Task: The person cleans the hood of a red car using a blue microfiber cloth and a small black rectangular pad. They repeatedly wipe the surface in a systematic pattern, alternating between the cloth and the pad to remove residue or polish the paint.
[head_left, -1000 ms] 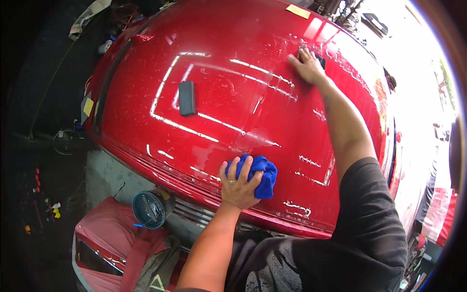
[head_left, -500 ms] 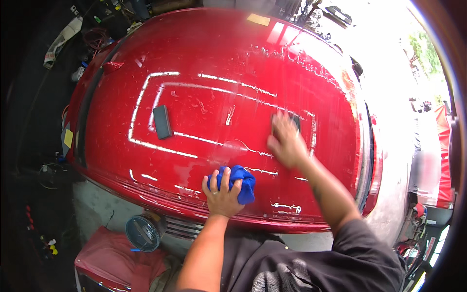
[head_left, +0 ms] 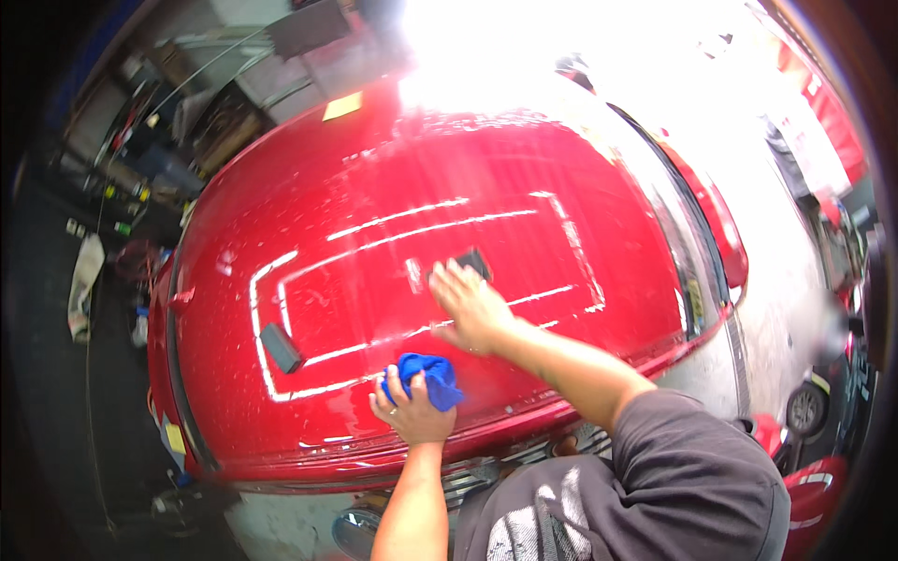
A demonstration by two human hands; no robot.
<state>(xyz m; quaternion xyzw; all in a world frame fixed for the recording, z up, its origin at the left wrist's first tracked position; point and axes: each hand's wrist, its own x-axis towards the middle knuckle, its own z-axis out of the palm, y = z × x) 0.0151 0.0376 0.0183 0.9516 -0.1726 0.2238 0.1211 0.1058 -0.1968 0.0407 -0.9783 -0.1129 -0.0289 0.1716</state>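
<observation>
Red, glossy and streaked with moisture, a car roof (head_left: 374,299) fills the middle of the view. My right hand (head_left: 472,309) lies over a dark sanding block (head_left: 476,263) near the roof's centre, pressing it to the paint; a corner shows past the fingertips. By the near edge my left hand (head_left: 410,414) grips a bunched blue cloth (head_left: 433,379) against the roof. A second dark grey block (head_left: 280,348) rests on the paint farther left, touched by neither hand.
A yellow piece (head_left: 342,106) lies at the roof's far edge. Shelves and clutter stand at far left. Below the near edge sits a bucket (head_left: 355,533), partly cut off. Another red car part (head_left: 814,496) is at lower right.
The view has turned and shifted. My right hand has slid the sanding block leftward, closer to the other block. My left hand still holds the cloth at the near edge.
</observation>
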